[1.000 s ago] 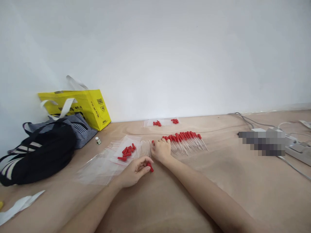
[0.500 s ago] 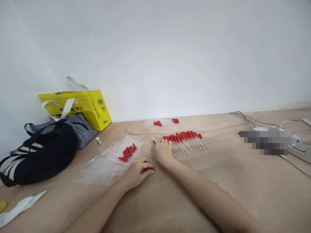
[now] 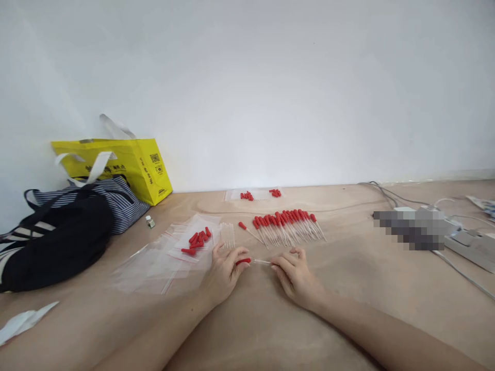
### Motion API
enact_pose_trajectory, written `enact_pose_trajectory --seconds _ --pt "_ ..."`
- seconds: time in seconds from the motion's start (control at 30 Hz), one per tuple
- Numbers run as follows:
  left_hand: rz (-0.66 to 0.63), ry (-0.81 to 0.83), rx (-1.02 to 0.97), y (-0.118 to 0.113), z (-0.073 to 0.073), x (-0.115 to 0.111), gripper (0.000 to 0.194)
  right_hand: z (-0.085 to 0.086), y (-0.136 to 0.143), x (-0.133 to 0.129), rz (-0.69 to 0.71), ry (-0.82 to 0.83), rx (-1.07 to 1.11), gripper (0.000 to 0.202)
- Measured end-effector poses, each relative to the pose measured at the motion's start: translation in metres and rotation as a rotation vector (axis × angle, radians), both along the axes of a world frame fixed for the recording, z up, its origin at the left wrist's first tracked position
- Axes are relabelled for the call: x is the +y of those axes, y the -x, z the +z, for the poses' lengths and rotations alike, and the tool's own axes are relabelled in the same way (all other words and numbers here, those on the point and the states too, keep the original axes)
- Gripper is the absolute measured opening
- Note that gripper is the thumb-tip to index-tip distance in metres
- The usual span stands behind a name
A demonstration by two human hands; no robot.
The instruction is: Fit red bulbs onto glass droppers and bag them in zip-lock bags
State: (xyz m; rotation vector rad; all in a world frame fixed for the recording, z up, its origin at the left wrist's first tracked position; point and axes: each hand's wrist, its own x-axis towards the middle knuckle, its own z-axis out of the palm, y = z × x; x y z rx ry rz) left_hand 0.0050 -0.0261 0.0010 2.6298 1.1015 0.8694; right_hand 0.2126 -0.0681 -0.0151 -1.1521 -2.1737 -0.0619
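Observation:
Between the thumb and fingers of my left hand (image 3: pixel 224 272) is a red rubber bulb (image 3: pixel 243 262). My right hand (image 3: pixel 296 275) pinches a thin clear glass tube (image 3: pixel 262 262), whose free end points at the bulb with a small gap or light contact; I cannot tell which. Beyond my hands lies a row of red-capped droppers (image 3: pixel 288 221), with one dropper (image 3: pixel 242 225) set apart on its left. Several bare tubes (image 3: pixel 227 235) lie left of that one. Loose red bulbs (image 3: pixel 199 238) rest on clear plastic bags (image 3: pixel 154 263).
Near the wall, another clear bag (image 3: pixel 232 195) bears red bulbs (image 3: pixel 246 196). At the left are a yellow bag (image 3: pixel 150 180), a striped bag (image 3: pixel 127 214), a black bag (image 3: pixel 77 242), a small bottle (image 3: pixel 150 222) and white paper (image 3: pixel 27 322). A power strip (image 3: pixel 472 247) with cables is at right.
My right hand has left the dropper row and come nearer, now with a glass tube. One dropper now shows left of the row. My left hand stays on the bulb, turned slightly. The view shifted a little.

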Motion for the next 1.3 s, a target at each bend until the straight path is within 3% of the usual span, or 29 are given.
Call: enact_pose_trajectory --seconds 0.57,0.8,1.07,1.3 --pt "0.000 0.007 -0.004 0.000 -0.002 0.001 0.012 -0.002 0.007 0.002 0.033 0.063 0.075 0.026" --pt "-0.042 -0.048 -0.025 0.001 -0.003 0.001 0.014 -0.006 0.010 0.002 0.047 0.007 0.009 0.031" --pt "-0.096 -0.103 -0.012 0.000 -0.003 -0.004 0.015 0.001 0.006 0.006 0.086 -0.120 -0.151 0.027" --pt "-0.099 -0.170 -0.070 -0.007 -0.007 -0.011 0.016 0.003 0.010 0.011 0.120 -0.191 -0.117 0.028"
